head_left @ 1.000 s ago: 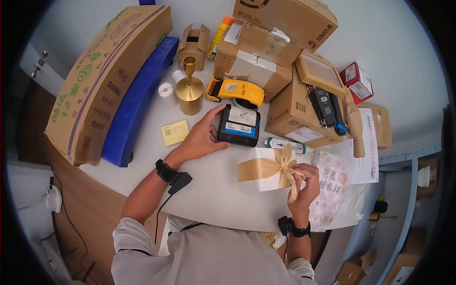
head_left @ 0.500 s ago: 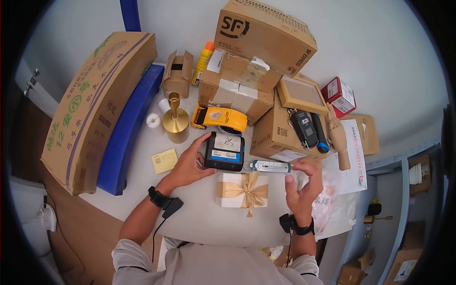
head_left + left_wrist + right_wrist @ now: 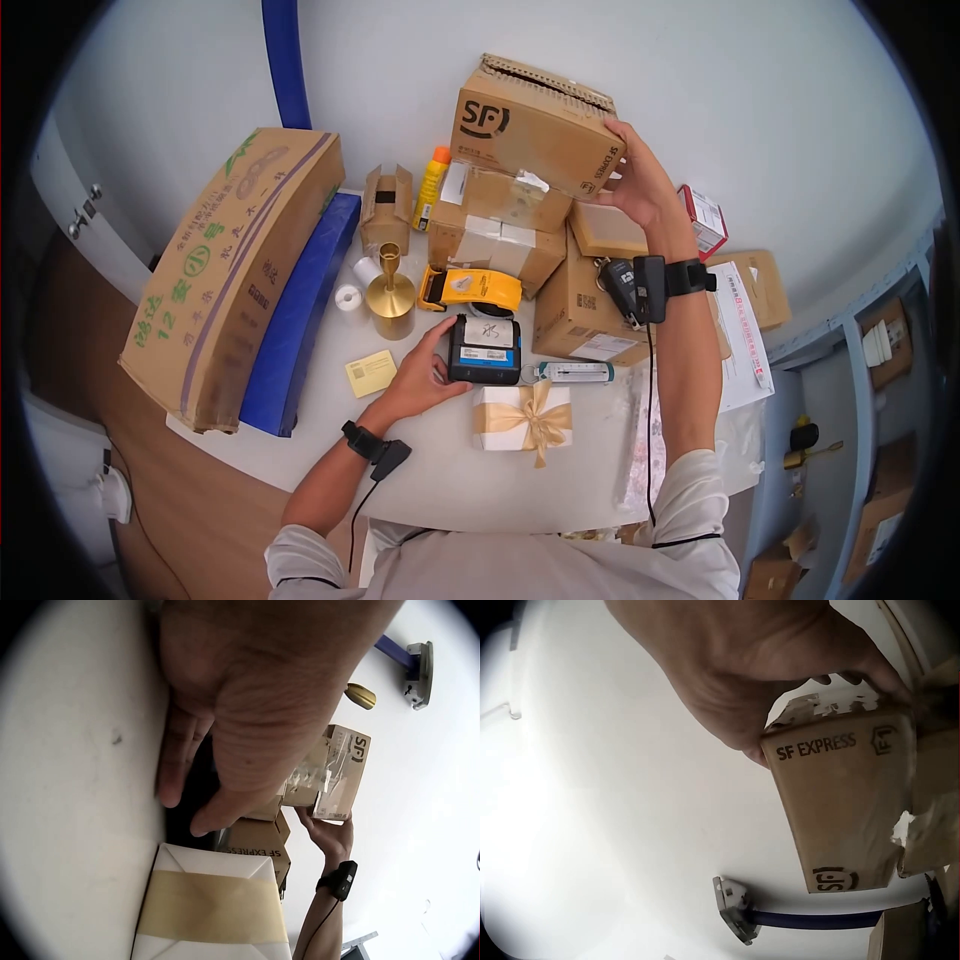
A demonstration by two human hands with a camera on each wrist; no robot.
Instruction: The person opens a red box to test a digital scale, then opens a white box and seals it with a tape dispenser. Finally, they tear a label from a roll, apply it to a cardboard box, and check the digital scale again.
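At the middle of the table my left hand grips the left side of a black-and-blue label printer, index finger by the far corner and thumb at the near one. The left wrist view shows the printer mostly hidden behind that hand. Up at the back, my right hand holds the right end of an SF Express cardboard box, which sits atop a taped carton. Thumb and fingers span this box's end in the right wrist view. A white gift box with a gold bow lies just in front of the printer.
Beside the printer lie a spring scale and a yellow tape dispenser. A gold candlestick and yellow sticky notes are to the left. A long carton and blue panel line the left edge. Another carton stands right.
My right hand has let go of the gift box's bow, leaving the box on the table, and has risen to the SF Express box. My left hand stays at the printer. The head view has shifted.
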